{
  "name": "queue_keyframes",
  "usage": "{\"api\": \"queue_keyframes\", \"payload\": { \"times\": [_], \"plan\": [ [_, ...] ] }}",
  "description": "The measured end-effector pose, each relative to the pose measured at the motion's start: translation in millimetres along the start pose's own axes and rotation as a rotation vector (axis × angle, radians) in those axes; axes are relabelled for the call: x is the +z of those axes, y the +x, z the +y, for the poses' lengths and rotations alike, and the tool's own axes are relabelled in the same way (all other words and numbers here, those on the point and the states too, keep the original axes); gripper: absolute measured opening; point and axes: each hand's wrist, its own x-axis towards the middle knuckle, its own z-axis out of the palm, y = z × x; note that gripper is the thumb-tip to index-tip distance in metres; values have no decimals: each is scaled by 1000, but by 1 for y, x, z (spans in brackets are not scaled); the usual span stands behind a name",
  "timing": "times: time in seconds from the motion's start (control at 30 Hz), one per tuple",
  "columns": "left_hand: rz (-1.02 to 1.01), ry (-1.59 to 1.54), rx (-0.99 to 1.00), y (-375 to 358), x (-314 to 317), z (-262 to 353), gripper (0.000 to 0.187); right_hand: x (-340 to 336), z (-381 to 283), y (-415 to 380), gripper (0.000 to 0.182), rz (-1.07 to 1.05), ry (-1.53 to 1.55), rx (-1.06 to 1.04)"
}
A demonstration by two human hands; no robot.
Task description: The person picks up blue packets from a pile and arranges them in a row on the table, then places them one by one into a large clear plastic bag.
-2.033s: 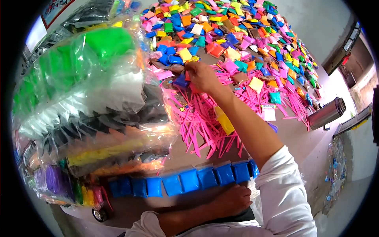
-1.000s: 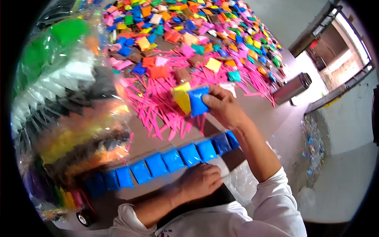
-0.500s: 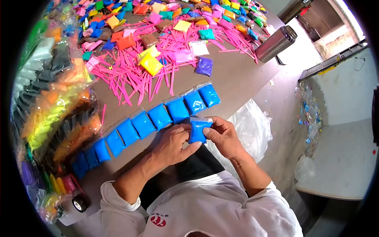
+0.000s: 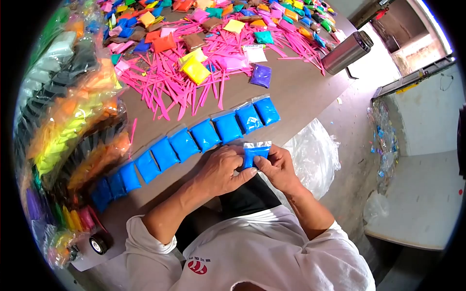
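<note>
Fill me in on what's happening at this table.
A person pinches a small blue packet between the left hand and the right hand. Just beyond, a row of blue packets lies on the table. Farther back are pink sticks and loose packets of many colours, such as a purple packet.

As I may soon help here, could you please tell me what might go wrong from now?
The blue packet held by the left hand and right hand could slip if pressed unevenly. The row of blue packets lies close to the left hand, so a knuckle might nudge it askew.
</note>
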Motion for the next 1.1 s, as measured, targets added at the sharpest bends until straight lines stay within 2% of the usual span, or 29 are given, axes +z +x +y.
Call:
{"api": "queue_keyframes", "payload": {
  "times": [0.1, 0.23, 0.33, 0.5, 0.63, 0.77, 0.9, 1.1],
  "plan": [
    [-13, -47, -50, 1, -2, 0, 28, -4, -12, -1, 26, 8, -99, 121],
    [-50, -175, -63, 5, -5, 3, 31, -17, -13, 1, 29, -46, 15, 210],
    [-29, -170, -83, 5, -4, 4, 31, -17, -20, -3, 25, -81, -44, 275],
    [-13, -33, -33, 1, 1, -2, 27, 2, -17, -3, 18, 27, -19, 160],
    [-74, 48, -26, 2, -2, 3, 25, -4, -2, -4, 23, 19, -6, 61],
    [-50, 5, -49, 1, 0, 1, 26, -1, -24, -1, 30, 26, -33, 140],
    [-7, 14, -23, -1, 5, -3, 27, -11, -16, 3, 28, 2, -12, 145],
    [-153, 70, -104, 1, -2, 4, 31, -7, -13, 9, 28, 13, -5, 104]
  ]
}}
